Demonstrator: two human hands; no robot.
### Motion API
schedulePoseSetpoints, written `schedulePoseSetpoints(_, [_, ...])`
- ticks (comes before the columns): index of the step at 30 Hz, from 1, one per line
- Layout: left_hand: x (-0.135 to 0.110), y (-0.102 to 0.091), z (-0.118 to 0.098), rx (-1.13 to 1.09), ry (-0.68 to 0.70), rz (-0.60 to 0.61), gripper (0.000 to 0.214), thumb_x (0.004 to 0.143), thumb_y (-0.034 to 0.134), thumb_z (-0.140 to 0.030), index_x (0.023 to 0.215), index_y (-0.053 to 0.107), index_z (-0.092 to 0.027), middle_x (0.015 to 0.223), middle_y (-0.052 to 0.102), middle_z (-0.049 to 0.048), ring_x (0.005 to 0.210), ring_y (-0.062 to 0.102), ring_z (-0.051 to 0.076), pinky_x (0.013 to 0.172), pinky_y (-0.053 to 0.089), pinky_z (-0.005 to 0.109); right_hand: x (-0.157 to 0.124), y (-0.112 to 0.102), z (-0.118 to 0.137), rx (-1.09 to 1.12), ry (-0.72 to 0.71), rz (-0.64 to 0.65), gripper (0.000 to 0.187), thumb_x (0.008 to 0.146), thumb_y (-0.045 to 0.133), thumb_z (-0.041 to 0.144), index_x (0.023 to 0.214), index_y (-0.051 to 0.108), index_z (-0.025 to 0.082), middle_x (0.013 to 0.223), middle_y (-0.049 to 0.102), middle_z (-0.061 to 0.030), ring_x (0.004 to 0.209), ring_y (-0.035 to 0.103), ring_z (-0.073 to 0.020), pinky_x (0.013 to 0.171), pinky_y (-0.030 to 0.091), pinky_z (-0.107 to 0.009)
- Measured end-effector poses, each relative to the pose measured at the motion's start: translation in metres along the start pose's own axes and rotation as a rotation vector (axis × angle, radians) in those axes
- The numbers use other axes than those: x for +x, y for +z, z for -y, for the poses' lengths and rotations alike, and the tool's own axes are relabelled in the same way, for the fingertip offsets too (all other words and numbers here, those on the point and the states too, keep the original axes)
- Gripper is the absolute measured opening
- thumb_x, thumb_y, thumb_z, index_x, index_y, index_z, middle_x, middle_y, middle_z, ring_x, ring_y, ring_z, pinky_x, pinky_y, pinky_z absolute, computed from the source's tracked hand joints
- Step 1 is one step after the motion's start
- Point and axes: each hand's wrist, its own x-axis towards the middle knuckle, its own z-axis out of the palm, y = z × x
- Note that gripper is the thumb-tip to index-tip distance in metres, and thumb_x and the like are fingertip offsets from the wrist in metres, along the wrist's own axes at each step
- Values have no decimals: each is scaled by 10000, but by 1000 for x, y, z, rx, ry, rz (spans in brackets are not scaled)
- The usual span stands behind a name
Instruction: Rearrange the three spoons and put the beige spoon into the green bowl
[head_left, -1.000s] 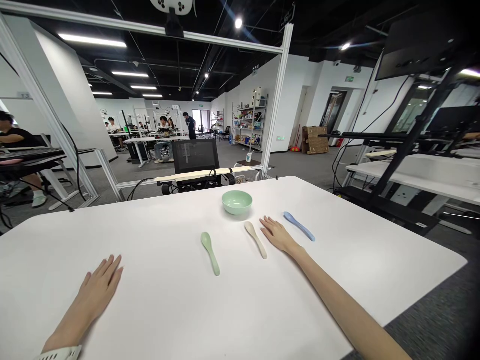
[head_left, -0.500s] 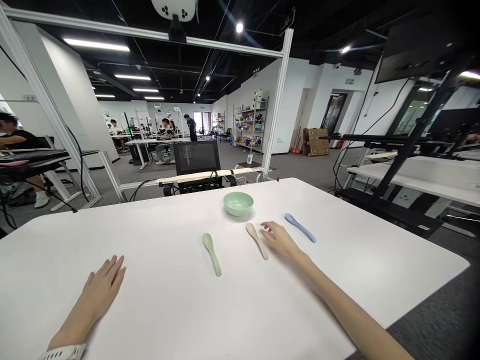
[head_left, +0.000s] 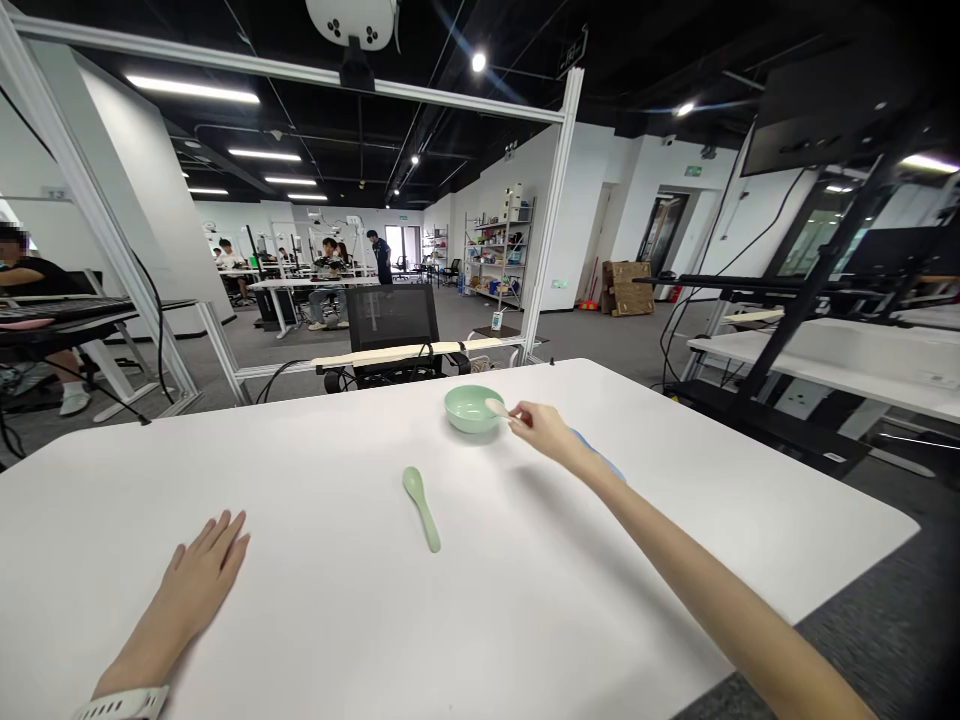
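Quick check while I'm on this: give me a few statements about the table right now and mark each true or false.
The right hand holds a beige spoon, its head over the rim of the mint-green bowl. True.
The left hand grips the green spoon. False: it lies flat on the white table, apart from that spoon.
The blue spoon is inside the bowl. False: it lies on the table, partly hidden by the right hand and forearm.
The bowl stands upright on the table. True.
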Motion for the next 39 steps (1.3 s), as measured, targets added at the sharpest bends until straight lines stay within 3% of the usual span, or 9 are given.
schedulePoseSetpoints(3, [-1,-2,-3,8,-4,16,770,984,145,-474,1570,451,-78,1679,406,186,1581,330,357,1266,279,626,47,-10,13,-127,-21,112,204,913,614,255,981,780,157,881,771,-76,760,647,-176,669,447,-242])
schedulePoseSetpoints(8, [-4,-3,-6,23,0,27,766,982,156,-467,1576,441,-77,1685,394,181,1583,328,350,1270,275,613,92,9,28,-281,4,270,209,892,726,296,946,834,126,948,807,-113,787,693,-191,675,479,-241])
schedulePoseSetpoints(16, [-6,2,-7,29,-15,9,755,983,144,-456,1579,444,-102,1685,400,157,1584,336,312,1277,262,590,106,37,24,-364,-1,325,161,800,813,283,929,861,200,961,821,-109,877,753,-253,739,541,-282])
schedulePoseSetpoints(20, [-7,1,-8,19,-19,1,768,987,118,-467,1580,440,-101,1688,397,157,1588,327,314,1280,249,592,103,39,24,-364,1,317,186,848,778,364,944,853,223,953,820,-106,918,759,-274,796,553,-311])
schedulePoseSetpoints(25, [-6,3,-6,20,-18,-7,750,987,146,-462,1577,447,-111,1685,407,159,1583,339,309,1276,259,586,81,29,16,-318,-20,176,386,1030,494,348,1255,758,179,1220,772,-138,1165,693,-283,996,498,-344])
schedulePoseSetpoints(29, [-6,1,-7,30,-14,7,741,992,146,-453,1577,450,-113,1683,410,161,1587,330,310,1277,258,589,36,29,-16,-171,-93,-88,471,1045,375,334,1377,665,169,1380,691,-145,1291,612,-298,1108,446,-409])
schedulePoseSetpoints(31, [-7,-2,-9,25,-15,14,743,995,143,-455,1578,447,-108,1684,405,169,1588,324,319,1279,252,596,6,35,-37,-110,-99,-140,504,1043,346,359,1423,628,186,1405,677,-140,1305,608,-306,1128,445,-450])
schedulePoseSetpoints(35, [-8,-8,-12,29,-33,67,763,990,129,-472,1597,412,-107,1709,359,154,1606,281,312,1295,223,578,-44,50,-76,-85,-51,-80,564,1044,312,403,1501,566,195,1506,617,-137,1413,550,-315,1196,409,-512])
schedulePoseSetpoints(39, [-7,-8,-11,33,-32,61,759,983,148,-481,1597,419,-126,1704,377,138,1601,296,295,1294,242,556,-62,60,-97,-145,-31,67,584,1029,381,456,1474,608,153,1578,541,-150,1519,432,-335,1255,349,-519])
